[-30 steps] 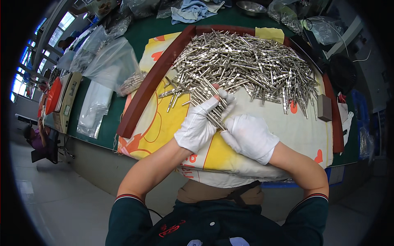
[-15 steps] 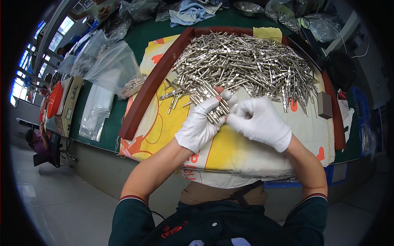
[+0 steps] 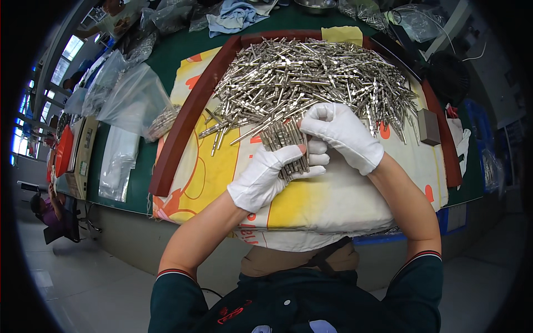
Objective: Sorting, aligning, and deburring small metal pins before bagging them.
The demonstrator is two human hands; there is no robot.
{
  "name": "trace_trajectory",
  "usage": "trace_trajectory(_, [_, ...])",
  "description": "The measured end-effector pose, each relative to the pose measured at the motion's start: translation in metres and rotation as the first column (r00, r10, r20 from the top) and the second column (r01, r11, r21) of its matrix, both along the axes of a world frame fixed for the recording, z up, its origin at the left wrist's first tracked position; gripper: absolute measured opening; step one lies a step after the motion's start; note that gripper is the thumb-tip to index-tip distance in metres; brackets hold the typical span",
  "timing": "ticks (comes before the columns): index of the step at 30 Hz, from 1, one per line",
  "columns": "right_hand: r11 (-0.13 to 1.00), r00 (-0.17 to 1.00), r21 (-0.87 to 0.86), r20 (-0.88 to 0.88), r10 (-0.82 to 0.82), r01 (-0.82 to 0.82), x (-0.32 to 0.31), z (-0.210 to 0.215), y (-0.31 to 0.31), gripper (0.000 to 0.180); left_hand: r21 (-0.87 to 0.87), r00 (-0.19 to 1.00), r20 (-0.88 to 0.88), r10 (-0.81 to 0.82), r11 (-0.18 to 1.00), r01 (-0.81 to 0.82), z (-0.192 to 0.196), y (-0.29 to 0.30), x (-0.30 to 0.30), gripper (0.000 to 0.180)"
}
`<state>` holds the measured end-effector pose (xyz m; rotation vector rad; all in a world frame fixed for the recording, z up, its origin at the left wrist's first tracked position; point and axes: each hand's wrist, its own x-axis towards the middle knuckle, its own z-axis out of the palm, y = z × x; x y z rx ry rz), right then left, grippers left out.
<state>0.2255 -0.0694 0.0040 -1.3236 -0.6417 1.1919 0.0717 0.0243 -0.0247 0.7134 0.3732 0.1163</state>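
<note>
A row of slim silver metal rods (image 3: 285, 145) lies side by side across my left hand (image 3: 265, 171), which wears a white glove. The thumb presses over them, and its bare tip shows. My right hand (image 3: 345, 135), gloved as well, is pinched closed at the upper right end of this row. What sits between its fingertips is hidden. Just beyond both hands spreads a large heap of similar metal rods (image 3: 311, 77), lying in all directions.
A dark red wooden frame (image 3: 186, 133) borders the heap over a patterned cloth (image 3: 361, 205). A small grey-brown block (image 3: 428, 126) stands by its right side. Clear plastic bags (image 3: 136, 100) and a scale (image 3: 82, 158) are at left. A seated person (image 3: 53, 208) is farther left.
My right hand has gone from the lower right of the held rods up to their upper end. My left hand has turned so the rods stand more upright. The whole view has shifted slightly.
</note>
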Motion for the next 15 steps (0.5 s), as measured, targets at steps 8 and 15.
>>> trace_trajectory(8, [0.997,0.996,-0.045,0.055,0.066,-0.063,-0.001,0.006,-0.005,0.02,-0.047,1.0,-0.005,0.022,0.999,-0.022,-0.004,0.001,0.0,0.028])
trace_trajectory(15, [0.999,0.987,0.007,0.156,0.045,-0.047,0.005,0.01,-0.006,0.029,-0.322,0.991,0.064,0.114,0.943,-0.088,-0.013,0.011,-0.001,0.011])
